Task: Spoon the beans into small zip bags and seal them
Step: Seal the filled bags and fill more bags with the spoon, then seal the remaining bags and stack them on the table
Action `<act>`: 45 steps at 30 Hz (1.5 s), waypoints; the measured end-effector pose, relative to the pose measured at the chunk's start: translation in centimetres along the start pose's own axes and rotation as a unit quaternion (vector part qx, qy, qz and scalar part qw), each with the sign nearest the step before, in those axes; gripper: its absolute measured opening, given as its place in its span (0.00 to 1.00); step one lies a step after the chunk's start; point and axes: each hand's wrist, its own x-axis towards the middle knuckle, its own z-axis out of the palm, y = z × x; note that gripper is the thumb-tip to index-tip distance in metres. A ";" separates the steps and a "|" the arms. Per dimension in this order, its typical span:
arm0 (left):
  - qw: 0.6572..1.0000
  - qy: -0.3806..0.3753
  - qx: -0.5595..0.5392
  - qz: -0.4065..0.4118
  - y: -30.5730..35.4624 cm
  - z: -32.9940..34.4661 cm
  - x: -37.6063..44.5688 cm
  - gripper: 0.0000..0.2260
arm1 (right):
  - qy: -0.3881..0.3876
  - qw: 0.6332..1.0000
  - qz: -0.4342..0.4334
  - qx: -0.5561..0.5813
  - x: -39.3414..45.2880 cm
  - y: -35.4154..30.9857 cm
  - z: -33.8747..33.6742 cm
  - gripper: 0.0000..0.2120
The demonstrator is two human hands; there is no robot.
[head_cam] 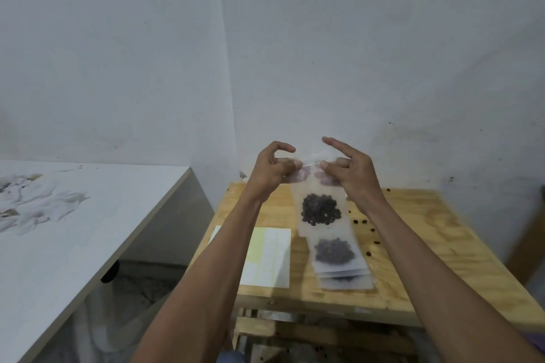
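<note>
While both hands, left hand (272, 169) and right hand (352, 174), hold their fingers clamped on the bag (320, 203) above the worktop (427, 244), an uneven press could leave its zip gapped, spilling beans (321, 210).

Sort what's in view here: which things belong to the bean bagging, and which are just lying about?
Job:
- held zip bag of beans, top pinched by left hand and right hand
- stack of filled bags
- spilled beans
- wooden table

Lying about:
- white sheet
- white side table
- crumpled plastic
</note>
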 end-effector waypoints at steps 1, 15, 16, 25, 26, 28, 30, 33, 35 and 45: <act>1.000 0.004 -0.007 -0.001 0.0 -0.6 0.0 0.12 | -0.012 1.000 -0.007 -0.022 0.0 -0.2 0.4 0.22; 0.917 0.103 0.315 -0.222 -8.2 -12.0 -4.0 0.04 | 0.095 0.995 0.036 0.004 1.1 2.3 4.0 0.08; 0.900 0.120 0.350 -0.231 -9.4 -12.6 -4.5 0.06 | 0.095 0.995 0.041 0.003 1.1 2.6 4.3 0.08; 0.873 0.197 0.376 -0.239 -13.3 -12.4 -5.1 0.22 | 0.090 0.994 0.068 0.003 1.2 4.7 5.6 0.08; 0.874 0.201 0.372 -0.241 -13.4 -12.3 -5.0 0.22 | 0.089 0.994 0.070 0.002 1.2 4.9 5.6 0.08; 0.873 0.211 0.365 -0.245 -13.6 -12.0 -4.8 0.23 | 0.087 0.994 0.071 0.000 1.1 5.3 5.5 0.08; 0.872 0.221 0.363 -0.242 -13.8 -11.7 -4.7 0.21 | 0.085 0.994 0.071 -0.001 1.1 5.5 5.4 0.07; 0.873 0.232 0.357 -0.236 -13.9 -11.3 -4.5 0.15 | 0.083 0.994 0.070 0.001 1.1 5.6 5.2 0.07; 0.870 0.230 0.362 -0.243 -13.9 -11.0 -4.4 0.14 | 0.083 0.994 0.069 0.001 1.2 5.6 5.1 0.07; 0.897 0.160 0.358 -0.203 -11.7 -10.1 -3.9 0.10 | 0.095 0.994 0.052 0.007 1.3 6.2 5.3 0.05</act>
